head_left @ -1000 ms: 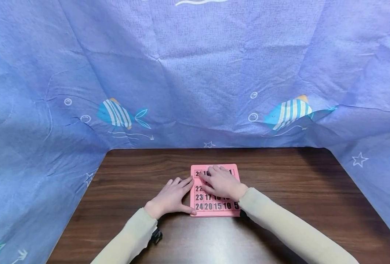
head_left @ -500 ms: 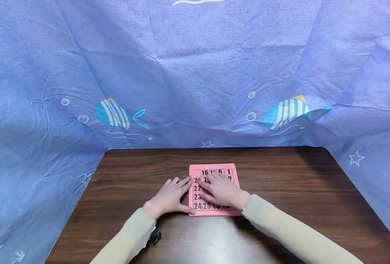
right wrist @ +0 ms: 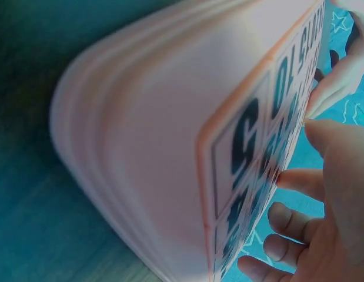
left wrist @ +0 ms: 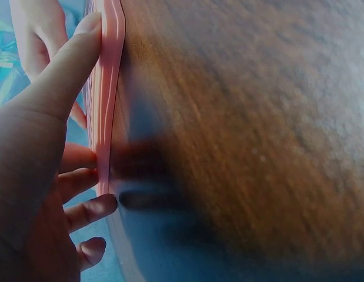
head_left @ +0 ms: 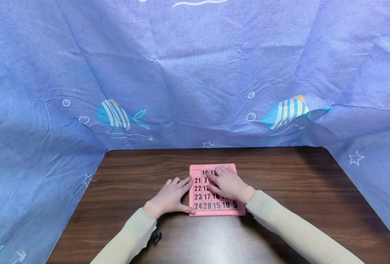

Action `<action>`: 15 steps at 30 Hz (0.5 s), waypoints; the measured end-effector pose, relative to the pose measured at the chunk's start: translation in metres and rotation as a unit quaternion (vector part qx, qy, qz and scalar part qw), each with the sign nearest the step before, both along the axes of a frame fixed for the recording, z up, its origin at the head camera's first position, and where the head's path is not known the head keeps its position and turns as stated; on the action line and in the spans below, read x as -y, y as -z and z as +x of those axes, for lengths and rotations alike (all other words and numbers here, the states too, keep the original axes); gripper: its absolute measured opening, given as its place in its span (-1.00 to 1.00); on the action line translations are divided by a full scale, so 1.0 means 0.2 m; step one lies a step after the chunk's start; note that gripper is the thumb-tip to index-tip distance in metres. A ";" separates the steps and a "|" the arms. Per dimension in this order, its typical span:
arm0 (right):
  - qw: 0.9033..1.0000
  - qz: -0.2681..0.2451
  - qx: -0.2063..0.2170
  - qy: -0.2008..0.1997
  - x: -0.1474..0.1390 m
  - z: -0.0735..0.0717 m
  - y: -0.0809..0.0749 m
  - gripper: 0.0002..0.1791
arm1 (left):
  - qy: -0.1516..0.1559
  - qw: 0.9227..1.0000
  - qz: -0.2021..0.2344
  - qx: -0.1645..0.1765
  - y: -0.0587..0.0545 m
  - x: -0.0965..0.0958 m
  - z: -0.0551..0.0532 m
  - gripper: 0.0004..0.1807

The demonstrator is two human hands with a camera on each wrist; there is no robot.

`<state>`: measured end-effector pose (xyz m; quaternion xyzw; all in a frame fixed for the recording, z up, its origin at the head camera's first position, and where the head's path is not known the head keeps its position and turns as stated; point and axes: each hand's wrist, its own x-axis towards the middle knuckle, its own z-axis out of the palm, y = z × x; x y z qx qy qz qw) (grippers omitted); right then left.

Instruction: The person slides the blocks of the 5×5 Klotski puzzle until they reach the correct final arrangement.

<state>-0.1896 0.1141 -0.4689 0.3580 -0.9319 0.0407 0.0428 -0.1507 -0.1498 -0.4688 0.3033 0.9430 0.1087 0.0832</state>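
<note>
A pink number slide puzzle (head_left: 214, 213) lies flat on the table, its square tiles printed with black numbers. The top-left cell holds no tile, with 21 right below it. Along the puzzle's left side rests my left hand (head_left: 170, 197), thumb at the near corner and fingertips against the edge. The left wrist view shows that thumb (left wrist: 87, 26) touching the pink rim. My right hand (head_left: 229, 183) lies over the upper right tiles, index fingertip at tile 16, thumb near 12. It hides several numbers. Its fingers (right wrist: 302, 183) reach over the tiles in the right wrist view.
The brown wooden table (head_left: 142, 165) has rounded far corners. Behind and beside it hangs a blue cloth (head_left: 195, 84) printed with striped fish and stars. A black strap (head_left: 156, 235) shows under the left sleeve.
Tile 21 slid down from the top-left corner to the row below, under the right hand. Since then that hand has moved up and right to tile 16. The left hand stays put.
</note>
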 end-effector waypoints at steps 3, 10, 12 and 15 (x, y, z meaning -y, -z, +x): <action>1.000 -0.003 0.001 -0.004 0.02 0.00 0.00 -0.39 | 0.000 1.000 -0.009 -0.002 0.00 0.00 0.00 0.22; 1.000 0.003 0.002 -0.017 0.07 -0.01 0.00 -0.39 | 0.007 1.000 -0.009 -0.014 0.00 0.00 0.00 0.20; 1.000 0.003 0.003 -0.019 0.09 -0.01 0.00 -0.39 | 0.006 1.000 -0.010 -0.015 0.00 0.00 -0.01 0.20; 1.000 0.003 0.009 -0.019 0.11 -0.01 0.00 -0.38 | 0.006 1.000 -0.011 -0.014 0.00 0.00 -0.01 0.19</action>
